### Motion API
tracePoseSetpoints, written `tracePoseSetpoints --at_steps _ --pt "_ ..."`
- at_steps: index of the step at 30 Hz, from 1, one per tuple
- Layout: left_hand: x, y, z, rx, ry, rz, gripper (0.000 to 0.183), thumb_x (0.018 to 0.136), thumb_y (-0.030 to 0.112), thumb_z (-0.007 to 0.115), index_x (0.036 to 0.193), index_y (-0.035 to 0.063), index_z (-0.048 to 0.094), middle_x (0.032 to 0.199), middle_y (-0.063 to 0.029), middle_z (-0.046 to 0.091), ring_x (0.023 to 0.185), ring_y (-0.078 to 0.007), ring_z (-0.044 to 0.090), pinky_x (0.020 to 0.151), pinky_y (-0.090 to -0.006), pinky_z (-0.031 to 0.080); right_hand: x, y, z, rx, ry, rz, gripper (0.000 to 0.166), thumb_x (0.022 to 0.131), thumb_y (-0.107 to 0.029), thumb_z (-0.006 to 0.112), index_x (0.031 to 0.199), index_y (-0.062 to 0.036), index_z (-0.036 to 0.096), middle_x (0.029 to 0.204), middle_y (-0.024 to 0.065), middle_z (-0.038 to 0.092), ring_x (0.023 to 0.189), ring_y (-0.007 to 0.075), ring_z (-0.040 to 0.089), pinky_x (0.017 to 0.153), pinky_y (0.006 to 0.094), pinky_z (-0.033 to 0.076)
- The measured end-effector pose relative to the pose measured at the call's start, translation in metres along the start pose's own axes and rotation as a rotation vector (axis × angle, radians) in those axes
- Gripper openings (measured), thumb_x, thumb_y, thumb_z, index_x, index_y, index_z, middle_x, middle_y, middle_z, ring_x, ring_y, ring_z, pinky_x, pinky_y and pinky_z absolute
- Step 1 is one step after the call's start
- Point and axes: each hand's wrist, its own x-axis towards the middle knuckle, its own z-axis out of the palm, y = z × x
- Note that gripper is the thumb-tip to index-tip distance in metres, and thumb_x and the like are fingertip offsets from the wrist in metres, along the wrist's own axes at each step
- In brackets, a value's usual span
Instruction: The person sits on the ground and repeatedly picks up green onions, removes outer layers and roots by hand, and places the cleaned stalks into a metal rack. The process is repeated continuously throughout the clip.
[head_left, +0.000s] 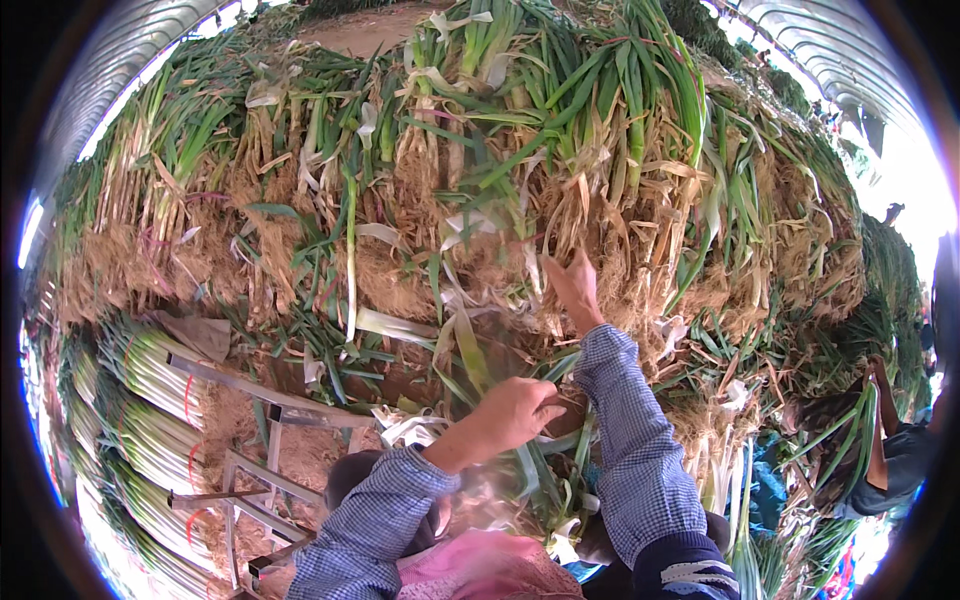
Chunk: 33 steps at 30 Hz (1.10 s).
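Note:
Piled spring onions (615, 217) with brown dry leaves and shaggy roots stretch across the view. My right hand (576, 289) reaches up to the root ends of the pile, its thumb and a finger spread, touching or just in front of the dry leaves and roots. Nearer my body, my left hand (514, 414) is half curled above the cut leaves on the ground; whether something thin is between its fingers cannot be told. A loose white stalk (394, 324) lies left of my right hand, and a long thin onion (351, 255) hangs against the pile.
At the left are cleaned onion bundles (161, 442) tied with red bands, beside a metal frame (274, 457). Onions with roots (712, 450) lie by my right sleeve. Another person's arm (877, 457) with green leaves is at the far right. Leaf scraps (315, 360) litter the ground.

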Motion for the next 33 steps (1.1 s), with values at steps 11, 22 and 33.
tracePoseSetpoints --at_steps 11,22,33 --pt "0.001 0.004 -0.024 -0.544 0.608 -0.214 0.028 0.091 0.026 0.057 0.100 0.0004 0.053 0.077 -0.0052 0.062 0.059 -0.0113 0.058 0.053 -0.0222 0.049 -0.163 -0.050 -0.095 0.308 -0.156 -0.195 0.026 0.078 -0.029 0.058 0.071 -0.0042 0.050 0.057 -0.0003 0.047 0.046 0.0082 0.041 0.038 0.0254 0.030" --pt "-0.013 0.015 -0.051 -1.213 0.496 -0.380 0.043 0.097 0.031 0.044 0.125 -0.0017 0.045 0.110 -0.0133 0.057 0.097 -0.0252 0.058 0.082 -0.0352 0.049 -0.361 -0.051 -0.141 0.214 -0.473 -0.137 0.027 0.075 -0.006 0.063 0.099 0.0048 0.055 0.069 0.0068 0.053 0.059 0.0118 0.050 0.053 0.0284 0.042" --pt "-0.013 0.004 -0.044 -1.525 0.509 -0.144 0.032 0.090 0.014 0.055 0.119 0.0013 0.050 0.109 -0.0107 0.058 0.100 -0.0233 0.057 0.088 -0.0418 0.047 -0.324 0.028 -0.109 0.096 -0.293 -0.238 0.033 0.081 -0.010 0.065 0.110 0.0033 0.056 0.089 0.0109 0.064 0.080 0.0149 0.061 0.070 0.0289 0.050"
